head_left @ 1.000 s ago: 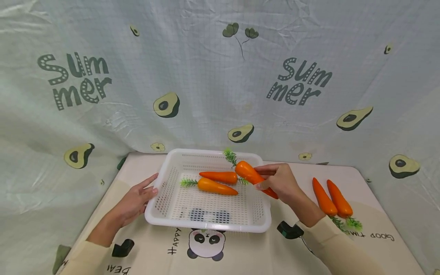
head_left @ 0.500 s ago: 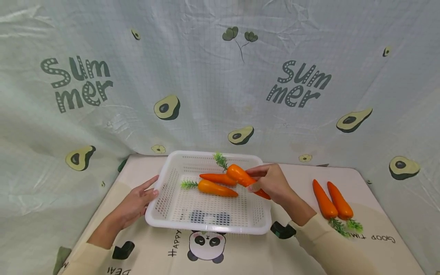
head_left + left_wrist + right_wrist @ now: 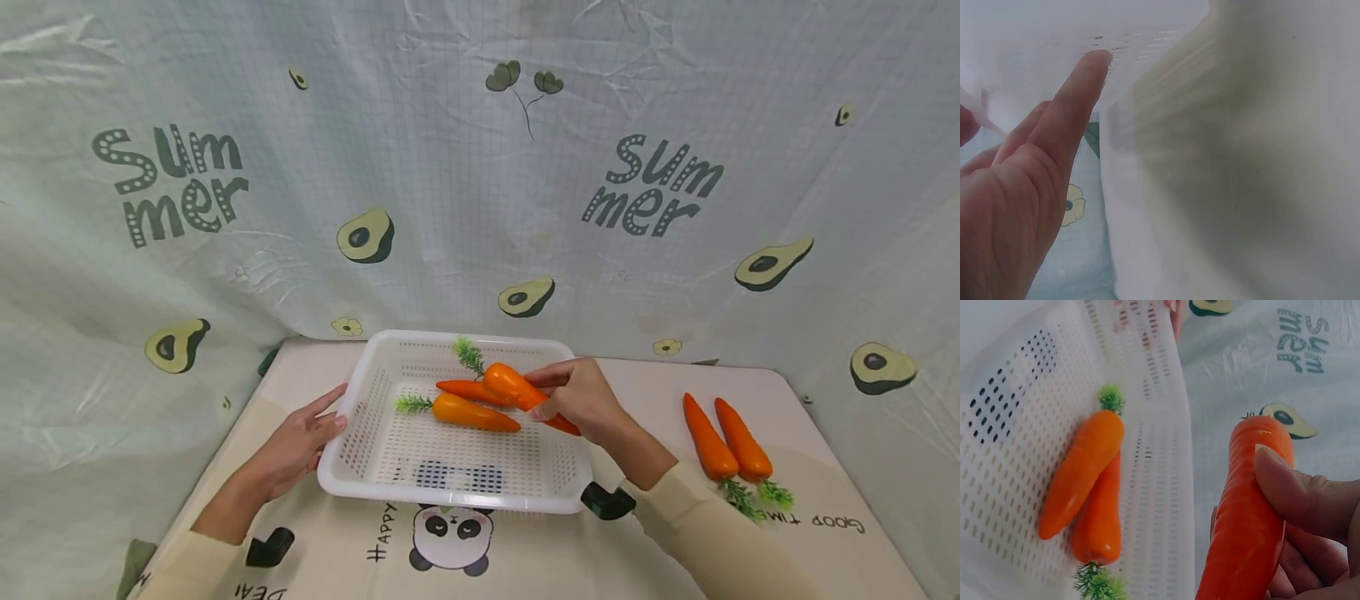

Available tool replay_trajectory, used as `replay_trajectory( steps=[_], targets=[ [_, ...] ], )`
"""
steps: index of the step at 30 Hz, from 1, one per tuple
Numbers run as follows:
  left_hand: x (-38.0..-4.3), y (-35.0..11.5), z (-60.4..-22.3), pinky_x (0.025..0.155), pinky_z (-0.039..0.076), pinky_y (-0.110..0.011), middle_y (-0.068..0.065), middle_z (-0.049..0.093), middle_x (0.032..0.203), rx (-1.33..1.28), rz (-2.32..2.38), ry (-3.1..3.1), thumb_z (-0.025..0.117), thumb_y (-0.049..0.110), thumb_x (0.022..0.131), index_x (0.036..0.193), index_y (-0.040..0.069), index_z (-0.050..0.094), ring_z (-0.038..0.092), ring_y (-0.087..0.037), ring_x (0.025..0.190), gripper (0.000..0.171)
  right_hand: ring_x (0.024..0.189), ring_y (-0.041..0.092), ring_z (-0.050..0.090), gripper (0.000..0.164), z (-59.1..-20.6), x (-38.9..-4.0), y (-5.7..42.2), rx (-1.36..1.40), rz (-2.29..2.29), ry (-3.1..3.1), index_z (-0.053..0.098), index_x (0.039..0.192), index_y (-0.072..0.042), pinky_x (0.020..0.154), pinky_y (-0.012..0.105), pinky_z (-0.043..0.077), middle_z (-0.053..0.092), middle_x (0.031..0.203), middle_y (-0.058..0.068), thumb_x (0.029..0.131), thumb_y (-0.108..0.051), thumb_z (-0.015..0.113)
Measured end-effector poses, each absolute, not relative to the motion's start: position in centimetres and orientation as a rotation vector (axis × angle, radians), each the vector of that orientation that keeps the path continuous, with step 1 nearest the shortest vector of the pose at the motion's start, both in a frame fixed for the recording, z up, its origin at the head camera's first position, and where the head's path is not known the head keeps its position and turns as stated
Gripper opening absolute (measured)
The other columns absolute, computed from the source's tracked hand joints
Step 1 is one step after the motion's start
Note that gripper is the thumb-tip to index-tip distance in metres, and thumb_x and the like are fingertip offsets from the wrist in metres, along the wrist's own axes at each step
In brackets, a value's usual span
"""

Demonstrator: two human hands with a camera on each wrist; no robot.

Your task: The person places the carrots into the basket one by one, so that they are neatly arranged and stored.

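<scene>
While your left hand (image 3: 295, 444), fingers straight, touches the basket (image 3: 457, 500), your right hand (image 3: 583, 401) pinches a carrot (image 3: 508, 384) above it; loading seems underway, needing release beneath those fingers.

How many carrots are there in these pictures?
5: the held carrot, in the right hand; the nearer carrot and farther carrot in the white basket; the left carrot and right carrot on the table, right of the basket.

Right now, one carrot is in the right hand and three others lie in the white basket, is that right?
Not quite: only two carrots lie in the white basket, as the head view shows; the right hand does hold another carrot.
</scene>
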State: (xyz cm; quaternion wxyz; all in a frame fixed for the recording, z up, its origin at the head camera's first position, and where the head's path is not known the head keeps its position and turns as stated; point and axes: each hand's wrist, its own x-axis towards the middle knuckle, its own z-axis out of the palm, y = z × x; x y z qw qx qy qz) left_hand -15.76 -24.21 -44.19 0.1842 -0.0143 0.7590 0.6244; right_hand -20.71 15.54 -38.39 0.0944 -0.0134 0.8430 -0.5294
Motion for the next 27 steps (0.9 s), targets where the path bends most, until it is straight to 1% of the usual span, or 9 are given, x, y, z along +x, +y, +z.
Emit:
replay_trajectory(
  steps=[6, 10, 15, 27],
  targets=[
    [-15.8, -24.2, -44.3, 0.097, 0.060, -0.051, -0.028, 0.032, 0.167, -0.043, 1.763, 2.129, 0.051, 0.025, 0.111, 0.169, 0.019, 0.005, 0.064, -0.036, 0.130, 0.075, 0.106, 0.031, 0.074, 0.042, -38.7, -20.8, 15.0, -0.046, -1.570, 2.480, 0.079, 0.115, -0.004, 0.091, 0.042, 0.063, 0.077, 0.121, 0.016, 0.076, 0.010, 0.080],
    [-15.8, -24.2, -44.3, 0.097, 0.060, -0.052, -0.027, 0.032, 0.167, -0.040, 1.764, 2.128, 0.051, 0.025, 0.111, 0.170, 0.019, 0.006, 0.063, -0.038, 0.131, 0.075, 0.105, 0.030, 0.073, 0.042, -38.8, -21.0, 14.5, -0.055, -1.561, 2.476, 0.080, 0.114, -0.005, 0.091, 0.042, 0.063, 0.077, 0.120, 0.013, 0.075, 0.010, 0.081],
    [-15.9, -24.3, -44.3, 0.096, 0.060, -0.052, -0.027, 0.032, 0.167, -0.038, 1.762, 2.141, 0.051, 0.025, 0.111, 0.170, 0.020, 0.007, 0.061, -0.041, 0.132, 0.074, 0.104, 0.029, 0.074, 0.041, -38.9, -21.3, 13.8, -0.058, -1.569, 2.451, 0.081, 0.113, -0.004, 0.090, 0.041, 0.063, 0.077, 0.119, 0.013, 0.074, 0.011, 0.082],
    [-16.0, -24.3, -44.3, 0.095, 0.060, -0.051, -0.028, 0.032, 0.167, -0.027, 1.769, 2.133, 0.051, 0.024, 0.111, 0.169, 0.019, 0.007, 0.062, -0.039, 0.130, 0.074, 0.100, 0.026, 0.074, 0.041, -39.0, -21.5, 12.5, -0.126, -1.576, 2.401, 0.081, 0.111, -0.005, 0.090, 0.041, 0.063, 0.078, 0.117, 0.012, 0.072, 0.009, 0.082]
  ],
)
